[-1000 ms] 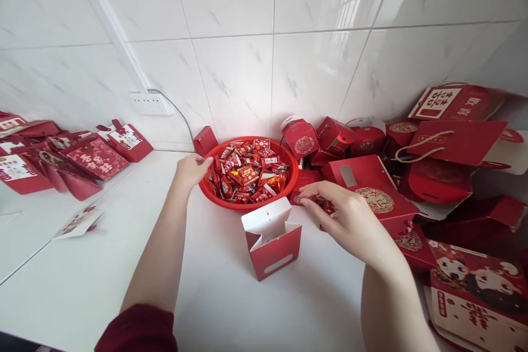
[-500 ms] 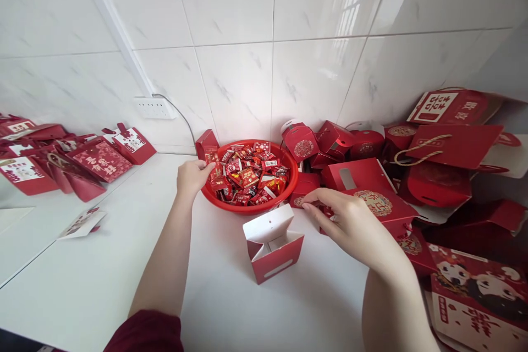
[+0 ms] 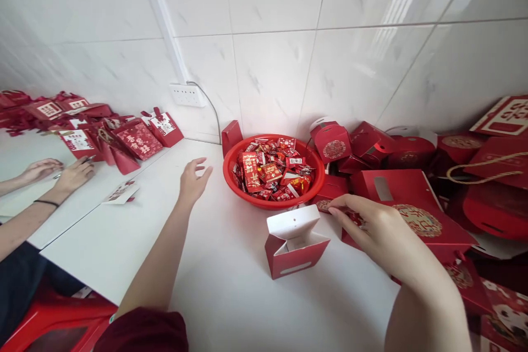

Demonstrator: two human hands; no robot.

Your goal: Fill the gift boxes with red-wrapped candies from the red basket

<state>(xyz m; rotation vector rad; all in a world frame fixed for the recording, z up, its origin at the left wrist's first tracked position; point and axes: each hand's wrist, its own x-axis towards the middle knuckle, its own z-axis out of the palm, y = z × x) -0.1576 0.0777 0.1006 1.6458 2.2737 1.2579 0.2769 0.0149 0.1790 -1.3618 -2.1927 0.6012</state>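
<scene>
My left hand [image 3: 193, 180] is open, fingers apart, just left of a red plastic basin [image 3: 229, 182] full of wrapped candies [image 3: 270, 172]. A flat red packet with gold print [image 3: 249, 171] lies on top of the candies at the left. My right hand [image 3: 373, 220] is closed, thumb and fingertips together, right of the open box. Something red shows under its palm, but I cannot make it out. Between my hands stands a small red paper box [image 3: 299, 257], upright, with its white-lined flap [image 3: 293, 220] raised.
Red gift boxes [image 3: 416, 214] are piled along the right side. Red gift bags [image 3: 138, 139] stand at the back left, near a card [image 3: 122, 192]. Another person's hands [image 3: 76, 179] rest at the left, one with a pen. A red stool [image 3: 61, 324] is at lower left.
My left hand has let go of the red packet and moved back from the basin. The view has swung left, bringing another person's hands into sight. My right hand keeps its pose.
</scene>
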